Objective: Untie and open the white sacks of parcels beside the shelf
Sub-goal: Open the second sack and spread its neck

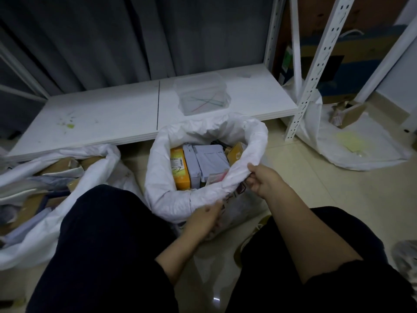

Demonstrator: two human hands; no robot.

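We pinch the rolled rim of the middle sack with both hands, probably folding it down so the mouth gapes over the parcels. Our right hand grips the rim at four o'clock of the opening, and our left hand at six. The sack stands at twelve o'clock from us, just before the shelf.

- White plastic sacks of parcels: three were counted, namely the left sack, the middle sack and the right sack.
- Bare hands: two were in view, the left hand and the right hand.
- Clear plastic lidded container: one.
- Orange-yellow rectangular parcel with barcode label: one.
- Pale grey plastic mailer bags: at least two; the full number could not be told.
- White perforated metal shelf uprights: at least three.
- Flat white shelf panels: two.
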